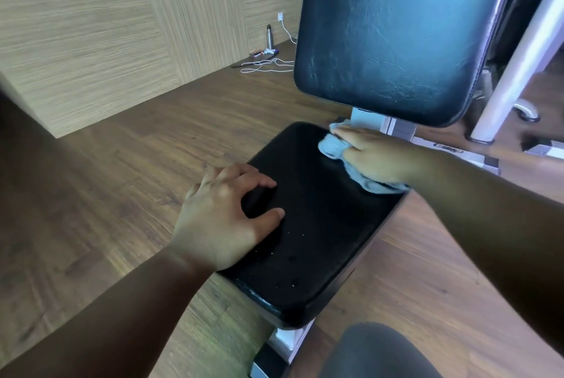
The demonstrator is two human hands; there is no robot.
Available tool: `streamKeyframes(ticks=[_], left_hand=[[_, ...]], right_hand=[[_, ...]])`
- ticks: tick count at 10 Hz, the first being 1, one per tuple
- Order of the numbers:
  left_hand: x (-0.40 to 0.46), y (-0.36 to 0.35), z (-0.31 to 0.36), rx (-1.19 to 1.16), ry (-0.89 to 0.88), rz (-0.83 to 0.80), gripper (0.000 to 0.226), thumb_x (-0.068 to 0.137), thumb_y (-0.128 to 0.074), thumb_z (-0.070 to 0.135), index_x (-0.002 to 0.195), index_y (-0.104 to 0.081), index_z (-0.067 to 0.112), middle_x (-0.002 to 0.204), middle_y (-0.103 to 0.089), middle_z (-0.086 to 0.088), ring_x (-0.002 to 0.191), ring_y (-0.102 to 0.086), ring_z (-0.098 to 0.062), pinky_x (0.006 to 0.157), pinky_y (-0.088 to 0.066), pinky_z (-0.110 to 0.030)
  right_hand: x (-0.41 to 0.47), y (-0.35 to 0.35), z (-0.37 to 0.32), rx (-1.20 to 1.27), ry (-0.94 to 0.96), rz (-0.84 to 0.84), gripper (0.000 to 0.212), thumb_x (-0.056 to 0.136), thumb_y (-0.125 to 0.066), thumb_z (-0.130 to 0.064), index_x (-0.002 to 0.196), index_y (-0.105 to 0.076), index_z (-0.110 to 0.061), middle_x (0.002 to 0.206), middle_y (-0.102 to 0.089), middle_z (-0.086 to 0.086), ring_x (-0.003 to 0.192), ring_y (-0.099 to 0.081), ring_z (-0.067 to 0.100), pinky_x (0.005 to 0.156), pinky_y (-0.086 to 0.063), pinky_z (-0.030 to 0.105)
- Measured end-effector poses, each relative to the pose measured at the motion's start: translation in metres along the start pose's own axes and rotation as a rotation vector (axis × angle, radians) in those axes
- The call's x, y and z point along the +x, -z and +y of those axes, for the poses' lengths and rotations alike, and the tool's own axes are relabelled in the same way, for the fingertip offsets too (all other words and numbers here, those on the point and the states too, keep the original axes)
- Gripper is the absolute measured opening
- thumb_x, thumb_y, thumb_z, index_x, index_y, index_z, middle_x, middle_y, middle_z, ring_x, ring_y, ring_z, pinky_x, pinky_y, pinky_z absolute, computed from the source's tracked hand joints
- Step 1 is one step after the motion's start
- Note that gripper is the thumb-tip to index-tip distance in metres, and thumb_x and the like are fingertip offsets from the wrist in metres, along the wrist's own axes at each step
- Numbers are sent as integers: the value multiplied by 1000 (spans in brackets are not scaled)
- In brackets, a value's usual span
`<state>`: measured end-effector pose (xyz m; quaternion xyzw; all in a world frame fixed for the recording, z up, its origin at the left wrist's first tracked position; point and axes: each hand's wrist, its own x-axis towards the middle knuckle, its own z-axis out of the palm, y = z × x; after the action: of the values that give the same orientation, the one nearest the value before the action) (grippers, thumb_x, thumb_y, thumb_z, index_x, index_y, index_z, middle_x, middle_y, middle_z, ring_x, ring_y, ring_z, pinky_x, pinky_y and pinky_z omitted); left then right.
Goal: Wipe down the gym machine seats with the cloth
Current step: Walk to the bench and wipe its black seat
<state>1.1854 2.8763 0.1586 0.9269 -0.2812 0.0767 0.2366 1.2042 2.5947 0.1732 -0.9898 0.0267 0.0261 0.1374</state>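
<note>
right hand (377, 154) presses the cloth (334, 147) flat-fingered at the seat (317, 225) back edge; left hand (225, 225), fingers spread, rests on its left edge.

Black seat (317, 225), light-blue cloth (334, 147), brown wood-grain floor (152, 145).

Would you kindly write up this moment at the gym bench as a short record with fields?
Setting: wood-look floor, striped wall panels
Seat: black seat pad, small droplets near its front
Backrest: dark backrest pad, upright behind the seat, streaked
Cloth: light blue cloth, at the seat's rear right corner
Right hand: right hand presses flat on the cloth
Left hand: left hand rests on the seat's left edge, fingers spread
Background: metal bottle and white cable by the wall
</note>
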Motion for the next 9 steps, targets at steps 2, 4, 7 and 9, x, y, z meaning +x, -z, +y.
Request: streamKeyframes(ticks=[2, 4, 7, 9], left_hand=[[1, 1, -1, 7, 5, -10, 60, 65, -44, 78, 117, -58, 52, 130, -46, 31, 123, -37, -2, 105, -31, -38], [-1, 1, 0, 1, 6, -1, 59, 66, -45, 76, 118, -59, 50, 131, -46, 30, 124, -36, -3, 105, -29, -38], [-2, 2, -2, -62, 32, 12, 51, 75, -48, 58, 124, -57, 46, 133, -53, 22, 125, -42, -9, 103, -32, -34], [-6, 14, 1, -535, 102, 69, 36, 75, -55, 53, 109, -65, 45, 113, -66, 10, 108, -62, -11, 101, -46, -48]], right_hand=[[-16, -13, -32, 38, 199, -42, 51, 102, -32, -30, 151, -31, -17, 164, -19, 1, 151, -14, 19, 120, -18, 40], [-77, -15, -24, 111, 138, -11, 59, 101, -36, -28, 156, -19, -41, 156, -11, -31, 147, -5, -5, 117, -2, 19], [-92, -34, -72, 81, 2, 56, 52, 100, -29, -38, 152, -24, -33, 162, -17, -20, 150, -13, 11, 118, -23, 49], [-122, -49, -124, 140, 87, 64, 62, 97, -37, -45, 155, -19, -34, 165, -12, -15, 151, -11, 12, 120, -21, 45]])
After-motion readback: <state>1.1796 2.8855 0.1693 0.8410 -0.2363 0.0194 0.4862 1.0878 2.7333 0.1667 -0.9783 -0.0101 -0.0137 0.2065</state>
